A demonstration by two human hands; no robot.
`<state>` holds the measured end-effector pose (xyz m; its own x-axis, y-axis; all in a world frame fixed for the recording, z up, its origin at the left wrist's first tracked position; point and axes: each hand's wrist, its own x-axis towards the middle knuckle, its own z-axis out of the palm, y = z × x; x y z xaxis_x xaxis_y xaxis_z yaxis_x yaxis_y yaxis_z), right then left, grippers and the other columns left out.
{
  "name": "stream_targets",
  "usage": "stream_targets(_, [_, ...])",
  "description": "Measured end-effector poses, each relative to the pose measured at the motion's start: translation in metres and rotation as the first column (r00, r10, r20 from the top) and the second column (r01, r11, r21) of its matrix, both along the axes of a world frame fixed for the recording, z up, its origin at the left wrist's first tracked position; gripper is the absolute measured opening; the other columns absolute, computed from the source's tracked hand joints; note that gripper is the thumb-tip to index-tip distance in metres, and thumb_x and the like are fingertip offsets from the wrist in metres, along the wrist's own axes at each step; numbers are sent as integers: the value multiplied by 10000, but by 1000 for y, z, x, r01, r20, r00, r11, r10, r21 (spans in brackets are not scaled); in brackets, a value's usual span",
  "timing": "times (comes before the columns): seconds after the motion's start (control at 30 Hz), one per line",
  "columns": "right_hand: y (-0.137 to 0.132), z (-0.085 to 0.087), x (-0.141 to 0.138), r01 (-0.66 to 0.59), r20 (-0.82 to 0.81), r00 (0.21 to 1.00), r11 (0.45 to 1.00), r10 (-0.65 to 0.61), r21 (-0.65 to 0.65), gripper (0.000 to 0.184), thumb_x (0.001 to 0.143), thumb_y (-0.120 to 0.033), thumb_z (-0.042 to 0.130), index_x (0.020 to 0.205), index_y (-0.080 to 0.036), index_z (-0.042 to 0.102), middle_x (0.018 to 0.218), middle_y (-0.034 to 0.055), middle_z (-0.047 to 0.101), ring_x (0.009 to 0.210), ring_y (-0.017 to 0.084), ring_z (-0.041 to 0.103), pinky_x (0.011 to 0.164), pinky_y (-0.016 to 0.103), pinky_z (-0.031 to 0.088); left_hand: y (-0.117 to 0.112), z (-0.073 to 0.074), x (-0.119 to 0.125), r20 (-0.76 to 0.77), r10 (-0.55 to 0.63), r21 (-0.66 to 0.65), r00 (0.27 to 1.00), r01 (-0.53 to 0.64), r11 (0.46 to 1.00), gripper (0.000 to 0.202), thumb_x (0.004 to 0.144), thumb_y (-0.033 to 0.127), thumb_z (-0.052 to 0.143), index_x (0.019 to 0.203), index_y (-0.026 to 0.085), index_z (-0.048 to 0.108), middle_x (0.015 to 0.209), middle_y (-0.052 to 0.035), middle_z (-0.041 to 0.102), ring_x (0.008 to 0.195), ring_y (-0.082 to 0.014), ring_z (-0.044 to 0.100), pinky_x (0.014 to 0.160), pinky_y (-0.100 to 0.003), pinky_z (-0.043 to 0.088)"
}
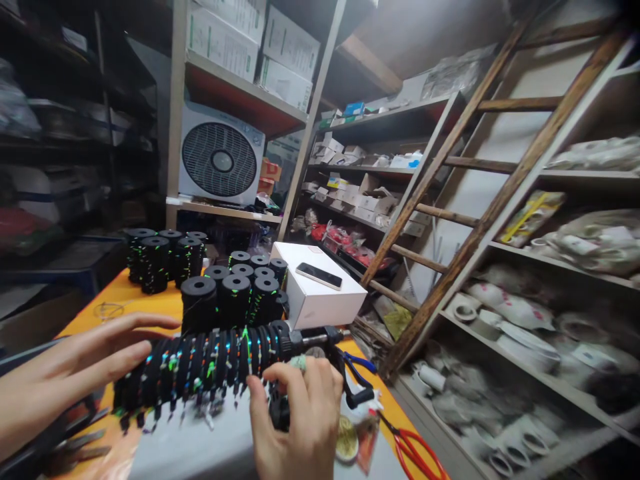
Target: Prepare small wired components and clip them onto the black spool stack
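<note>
A long black ridged roll (200, 367) lies across the front of the table, wound with dark line and small green, blue and orange beads. Its right end sits on a metal shaft (313, 333) with a black crank handle (357, 387). My left hand (95, 353) rests along the roll's left end, fingers stretched out. At the roll's right part, my right hand (300, 413) has curled fingers, with thumb and index close together near a bright green strand. What lies between those fingertips is too small to make out.
Several black foam spools (199, 287) stand behind the roll, beside a white box (325, 293) with a phone (319, 275) on it. Blue-handled pliers (360, 363) and red-handled scissors (417, 453) lie at right. A wooden ladder (465, 220) leans against shelves.
</note>
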<state>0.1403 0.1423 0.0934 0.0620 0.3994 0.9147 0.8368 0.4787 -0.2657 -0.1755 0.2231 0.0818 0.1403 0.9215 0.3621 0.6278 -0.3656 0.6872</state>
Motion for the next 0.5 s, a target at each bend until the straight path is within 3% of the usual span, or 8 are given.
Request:
stream_targets(0.1, [-1,1,-4,-3,-30,1000,1000,3,-5,134,991,-146,641,932,-245,573,811,6,536,782,240,511,847,413,359,0,-4,-2,51,-68,-126,996,74,989,476,955,698,512,1341,495,703,1458,98,722,1471,-306,573,1287,-531,357])
stream_targets(0.17, [-2,2,-7,-7,-52,999,1000,6,-13,138,995,-131,624,942,-249,577,819,3,540,792,242,515,858,409,358,0,-5,-2,87,-49,-168,995,63,984,497,933,728,522,1338,503,699,1452,101,723,1466,-311,575,1286,-519,368])
stream_targets(0.3, [-1,6,-9,-17,-90,996,999,15,-29,102,1008,-150,618,1006,-245,580,870,12,564,839,249,522,900,411,357,0,-7,-2,103,-40,-178,994,58,982,521,921,750,522,1344,500,696,1456,95,720,1480,-312,557,1284,-511,371])
stream_targets(0.5, [0,15,0,-13,25,1000,998,14,-69,137,1046,-152,584,939,-237,572,826,1,585,787,230,521,839,384,338,-6,2,8,110,-73,-167,991,91,982,533,944,744,505,1342,454,709,1469,64,714,1498,-335,537,1302,-568,283])
